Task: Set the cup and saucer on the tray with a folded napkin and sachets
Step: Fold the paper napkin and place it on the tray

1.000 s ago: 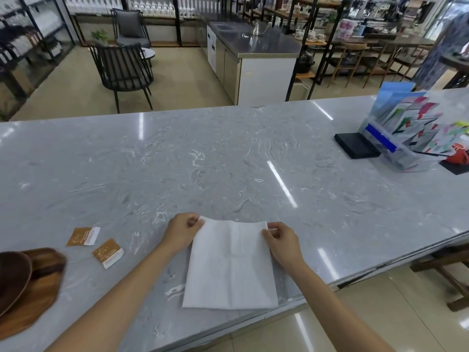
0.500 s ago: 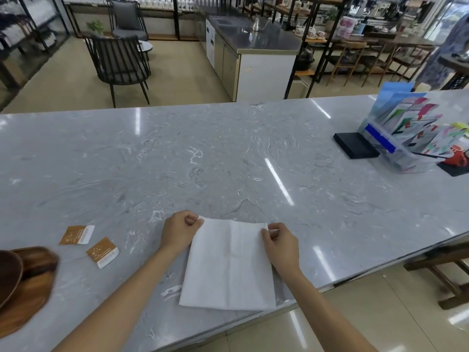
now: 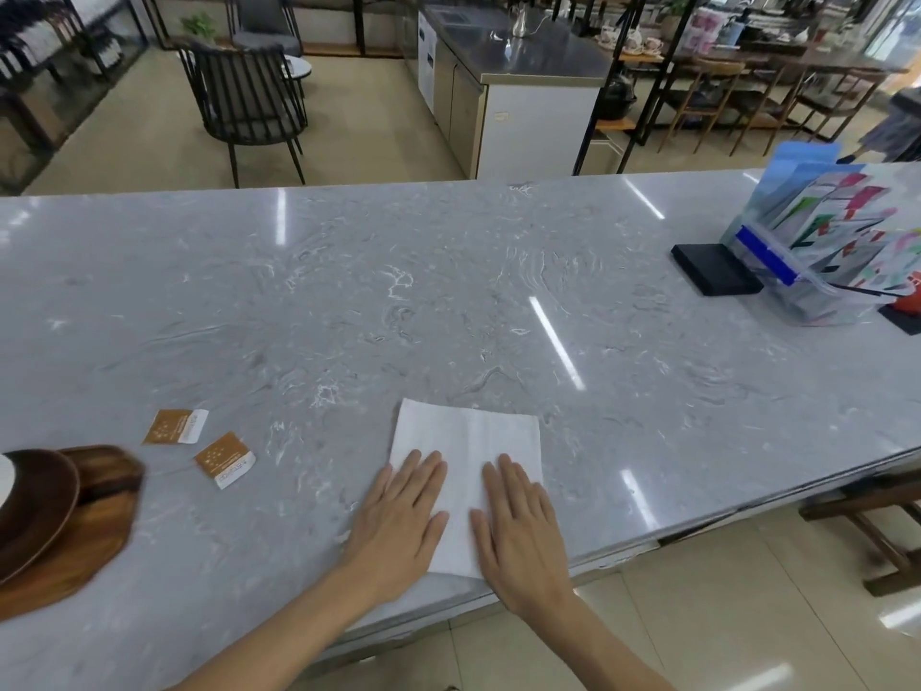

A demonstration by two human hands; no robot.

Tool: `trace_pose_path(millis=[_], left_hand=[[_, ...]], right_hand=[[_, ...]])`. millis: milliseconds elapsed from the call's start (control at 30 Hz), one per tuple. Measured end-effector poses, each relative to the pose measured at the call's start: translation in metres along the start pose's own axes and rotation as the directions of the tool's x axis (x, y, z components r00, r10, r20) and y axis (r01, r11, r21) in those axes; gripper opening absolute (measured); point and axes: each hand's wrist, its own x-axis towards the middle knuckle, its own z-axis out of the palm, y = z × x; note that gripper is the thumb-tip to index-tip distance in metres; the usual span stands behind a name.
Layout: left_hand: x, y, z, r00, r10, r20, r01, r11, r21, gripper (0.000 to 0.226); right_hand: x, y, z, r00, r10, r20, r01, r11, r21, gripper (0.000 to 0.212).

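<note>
1. Both hands are now lying flat, fingers straight, on the napkin (image 3: 466, 458) at the bench's (image 3: 448, 301) near edge: left hand (image 3: 398, 516) and right hand (image 3: 518, 526) side by side, no longer pinching its far corners.
2. The napkin is looking shorter, so a fold is being pressed in.
3. Two sachets (image 3: 199, 443) are waiting near the tray (image 3: 75, 556) at the left edge; the saucer (image 3: 35, 506) is resting on it.

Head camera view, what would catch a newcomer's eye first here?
First, two flat hands, left and right, pressing a white napkin at the near edge of the grey marble counter. To the left lie two brown sachets beside a wooden tray holding a dark saucer. Far right stands a clear brochure holder.
</note>
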Motion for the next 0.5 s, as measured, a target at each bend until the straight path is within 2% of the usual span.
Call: trace_pose_path(millis=[133,367,500], left_hand=[[-0.007,-0.008,0.004,0.996,-0.011,0.085,0.006,0.999,0.054,0.066],[-0.026,-0.028,0.001,0.984,-0.042,0.174,0.028,0.996,0.082,0.071],[-0.049,-0.034,-0.006,0.985,-0.066,0.162,0.054,0.995,0.081,0.076]], right_hand=[[-0.009,0.009,0.004,0.997,0.071,0.030,-0.070,0.997,-0.028,0.070],[-0.024,0.029,-0.006,0.994,0.072,0.084,-0.068,0.997,-0.046,0.070],[-0.047,0.042,-0.010,0.997,-0.028,0.075,0.021,0.996,0.092,0.072]])
